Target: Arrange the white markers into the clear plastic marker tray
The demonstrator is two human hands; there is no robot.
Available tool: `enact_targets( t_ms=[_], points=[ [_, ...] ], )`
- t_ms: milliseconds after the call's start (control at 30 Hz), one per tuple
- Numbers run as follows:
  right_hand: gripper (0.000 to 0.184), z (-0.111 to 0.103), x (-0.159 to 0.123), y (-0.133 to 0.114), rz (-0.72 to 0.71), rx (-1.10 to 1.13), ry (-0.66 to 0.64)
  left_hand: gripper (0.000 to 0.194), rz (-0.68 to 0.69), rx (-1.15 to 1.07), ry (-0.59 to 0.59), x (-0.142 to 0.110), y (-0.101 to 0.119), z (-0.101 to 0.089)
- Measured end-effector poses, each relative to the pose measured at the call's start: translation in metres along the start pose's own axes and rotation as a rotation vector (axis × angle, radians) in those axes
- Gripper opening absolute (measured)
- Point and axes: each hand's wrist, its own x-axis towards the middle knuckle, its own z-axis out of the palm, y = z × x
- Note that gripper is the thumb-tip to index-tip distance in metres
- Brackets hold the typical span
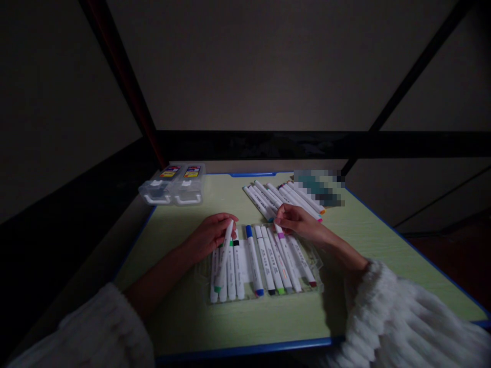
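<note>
My left hand is closed round the upper end of a white marker, tilted over the left part of a clear plastic case; its lower end is green. At the far right side of the case, my right hand pinches the top of another white marker with a purple band. That marker slants down among the others. Several white markers lie side by side in the case, with blue, black, green, grey and dark red ends. My fingers partly cover the tops of some.
A loose pile of white markers lies beyond my right hand. Beside it is a blurred-out patch. Two clear cases with handles stand at the table's back left. The light green table has a blue edge.
</note>
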Motion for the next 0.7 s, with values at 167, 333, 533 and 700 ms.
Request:
enact_targets(
  t_ms=[167,333,533,700],
  points=[
    [0.029,0.003,-0.003,-0.006,0.016,0.06,0.029,0.024,0.002,-0.009,-0.009,0.0,0.0,0.0],
    [0.026,0.005,-0.006,-0.013,0.052,0.141,0.095,0.022,-0.004,-0.012,0.006,-0.001,0.0,0.001],
    [0.025,0.008,-0.007,-0.019,0.006,0.248,0.202,0.023,-0.005,-0.016,0.021,-0.001,0.001,0.001],
    [0.029,0.023,-0.006,-0.019,-0.107,0.37,0.32,0.021,-0.004,-0.01,0.026,0.0,-0.001,0.0]
  ],
)
